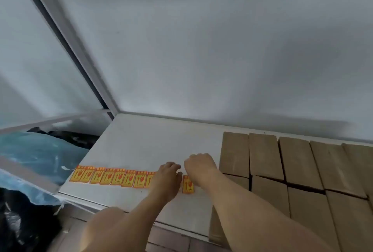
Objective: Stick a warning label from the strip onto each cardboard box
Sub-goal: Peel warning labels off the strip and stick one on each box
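my left hand (168,179) lies knuckles up, fingers curled onto the strip of orange-and-yellow warning labels (113,177) along the white table (157,140), my right hand (199,168) curled at its end label (188,184), grip unclear, plain brown cardboard boxes (292,171) just beside.

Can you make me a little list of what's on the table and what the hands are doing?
table: white table against a white wall
label strip: label strip of orange and yellow labels, flat along the near edge
boxes: cardboard boxes packed side by side on the right, tops showing no labels
left hand: left hand rests on the strip's right end
right hand: right hand curled just above the end label; its fingertips are hidden
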`<state>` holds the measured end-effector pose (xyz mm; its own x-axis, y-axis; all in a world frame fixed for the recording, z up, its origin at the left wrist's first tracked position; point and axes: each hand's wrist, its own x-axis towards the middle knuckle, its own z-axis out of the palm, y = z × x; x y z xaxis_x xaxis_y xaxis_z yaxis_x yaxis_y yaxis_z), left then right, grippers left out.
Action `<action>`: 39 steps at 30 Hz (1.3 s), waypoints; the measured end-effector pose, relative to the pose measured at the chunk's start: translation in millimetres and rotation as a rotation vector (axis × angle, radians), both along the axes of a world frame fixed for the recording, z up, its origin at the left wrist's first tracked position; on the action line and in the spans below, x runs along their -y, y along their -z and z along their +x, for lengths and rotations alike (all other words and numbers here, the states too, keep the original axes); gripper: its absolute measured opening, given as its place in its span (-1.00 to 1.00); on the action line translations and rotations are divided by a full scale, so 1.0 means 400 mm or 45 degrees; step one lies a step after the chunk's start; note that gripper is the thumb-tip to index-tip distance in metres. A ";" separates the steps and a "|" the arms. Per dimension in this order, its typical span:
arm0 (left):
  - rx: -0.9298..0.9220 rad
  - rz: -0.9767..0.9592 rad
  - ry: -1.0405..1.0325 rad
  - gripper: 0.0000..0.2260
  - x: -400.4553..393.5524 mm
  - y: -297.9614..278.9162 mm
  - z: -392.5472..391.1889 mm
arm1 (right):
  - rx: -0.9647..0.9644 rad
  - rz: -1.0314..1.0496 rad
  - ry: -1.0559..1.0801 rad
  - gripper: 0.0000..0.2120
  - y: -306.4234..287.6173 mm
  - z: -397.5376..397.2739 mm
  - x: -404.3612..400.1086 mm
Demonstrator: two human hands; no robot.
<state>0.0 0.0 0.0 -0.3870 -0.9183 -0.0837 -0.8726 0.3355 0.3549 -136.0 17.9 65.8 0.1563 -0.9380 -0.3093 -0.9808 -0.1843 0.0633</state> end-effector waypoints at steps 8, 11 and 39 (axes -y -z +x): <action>0.031 0.024 0.176 -0.71 0.015 0.058 0.042 | 0.006 0.227 0.191 -0.71 0.057 0.033 0.030; 0.049 0.028 0.201 -0.70 0.017 0.064 0.046 | 0.037 0.234 0.256 -0.69 0.070 0.039 0.032; -0.094 0.011 0.134 -0.72 0.025 0.115 0.055 | 0.275 0.106 0.525 -0.73 0.121 0.049 0.005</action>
<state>22.1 -9.9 -46.2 -0.4864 -0.8718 -0.0592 -0.8042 0.4201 0.4205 -116.6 15.9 17.3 -0.1551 -0.9088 -0.3874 -0.9623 0.2277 -0.1489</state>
